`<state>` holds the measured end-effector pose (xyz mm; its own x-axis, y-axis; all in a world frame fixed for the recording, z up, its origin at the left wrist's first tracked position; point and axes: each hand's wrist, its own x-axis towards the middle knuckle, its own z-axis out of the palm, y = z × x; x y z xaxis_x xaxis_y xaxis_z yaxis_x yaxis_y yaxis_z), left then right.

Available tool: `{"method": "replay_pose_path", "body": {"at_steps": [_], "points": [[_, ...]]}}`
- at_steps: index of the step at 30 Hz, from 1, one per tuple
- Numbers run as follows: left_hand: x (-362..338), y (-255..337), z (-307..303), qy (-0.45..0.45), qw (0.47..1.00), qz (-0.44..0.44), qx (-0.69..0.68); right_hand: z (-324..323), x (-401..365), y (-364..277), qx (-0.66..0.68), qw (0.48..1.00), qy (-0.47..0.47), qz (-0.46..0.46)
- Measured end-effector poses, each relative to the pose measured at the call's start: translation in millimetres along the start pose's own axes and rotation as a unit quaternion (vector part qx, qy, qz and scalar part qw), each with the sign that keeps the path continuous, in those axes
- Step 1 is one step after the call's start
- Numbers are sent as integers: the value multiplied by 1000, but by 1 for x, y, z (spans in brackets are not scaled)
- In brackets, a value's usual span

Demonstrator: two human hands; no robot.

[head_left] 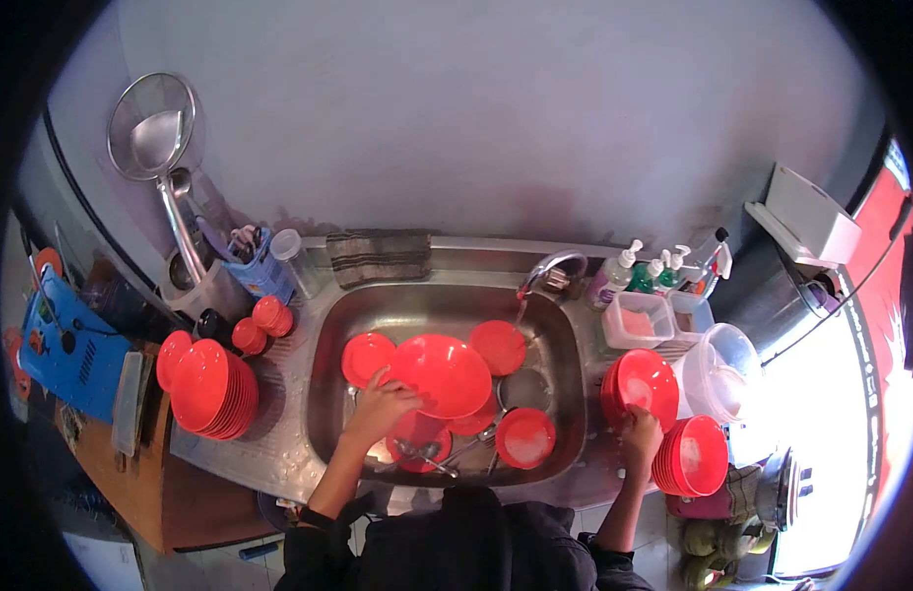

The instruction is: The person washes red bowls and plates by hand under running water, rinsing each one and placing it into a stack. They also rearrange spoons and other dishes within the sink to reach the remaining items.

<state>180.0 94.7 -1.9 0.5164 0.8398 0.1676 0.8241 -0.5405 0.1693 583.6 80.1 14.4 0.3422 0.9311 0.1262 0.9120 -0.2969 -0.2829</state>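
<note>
Head view, clock directions read around the sink's centre: a large, round, glossy red bowl (pixel 442 376) is over the middle of the rectangular steel sink (pixel 319 394). The left hand's (pixel 386 399) grip holds its rim at 8 o'clock. At 3 o'clock, the right hand's (pixel 642 430) grip is narrow on the near rim of a sudsy red bowl (pixel 649 382), its fingertips partly hidden.

Inside the sink, small red dishes lie at 10, 2, 4 and 7 o'clock; the 4 o'clock dish (pixel 525 439) has suds, the 7 o'clock one (pixel 407 433) metal spoons. Another is mostly covered by the large bowl. A round metal piece at 3 o'clock is hard to make out.

On the steel desk (pixel 279 433), a stack of red bowls (pixel 212 389) stands at 9 o'clock, another (pixel 693 458) at 4. A translucent tub (pixel 717 374) at 3 holds something indistinct. Pump bottles (pixel 642 276) stand at 2, a curved faucet (pixel 555 261) at 1, and a striped dark cloth (pixel 380 258) lies at 11. Behind is a pale wall (pixel 476 118); bright glare washes out the far right.
</note>
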Motion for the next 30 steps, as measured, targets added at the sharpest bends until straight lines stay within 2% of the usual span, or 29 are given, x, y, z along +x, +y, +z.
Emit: {"method": "replay_pose_path", "body": {"at_steps": [2,4,5,6,7,8,10,11,13,14,15,16,17,18,19,20,24,26,28,30], "points": [[-12,3,-13,14,999,-25,-44,-10,-4,-3,1,999,11,-30],[-23,3,-18,32,994,-56,-83,-20,-4,-12,14,999,29,6],[-27,3,-16,95,967,-117,-204,-18,-2,-5,25,999,31,9],[-33,3,-15,160,918,-176,-318,-16,-3,-1,39,995,83,-25],[-39,0,-18,132,838,-284,-447,-20,-3,0,64,992,95,-44],[-43,-1,-23,142,834,-299,-441,-24,-1,1,89,988,106,-61],[-44,0,-48,319,658,-282,-621,-23,0,9,112,983,124,-80],[-49,-3,-61,368,630,-279,-624,-27,-2,7,153,978,129,-64],[-63,-8,-89,475,622,-284,-554,-45,-8,-7,162,975,137,-70],[-74,-12,-102,491,643,-296,-507,-52,-11,-11,167,972,151,-66],[-91,-22,-105,486,682,-305,-454,-56,-13,-14,217,967,131,-41],[-103,-30,-110,488,752,-322,-305,-58,-15,-18,217,967,131,-41],[-115,-32,-118,426,792,-408,-159,-59,-17,-22,242,958,138,-74],[-120,-34,-123,425,792,-408,-159,-60,-19,-25,267,947,144,-108],[-123,-36,-127,381,812,-438,56,-60,-18,-29,266,947,143,-108],[-128,-38,-130,319,791,-447,270,-59,-17,-33,281,944,110,-133],[-154,-60,-117,325,771,-454,307,-53,-17,-69,334,919,44,-207],[-169,-71,-105,251,761,-517,302,-32,-12,-74,343,918,-9,-198],[-179,-77,-92,236,769,-506,311,-10,0,-85,306,927,-107,-188],[-182,-79,-85,226,754,-527,322,7,10,-101,413,870,-149,-225]]}}
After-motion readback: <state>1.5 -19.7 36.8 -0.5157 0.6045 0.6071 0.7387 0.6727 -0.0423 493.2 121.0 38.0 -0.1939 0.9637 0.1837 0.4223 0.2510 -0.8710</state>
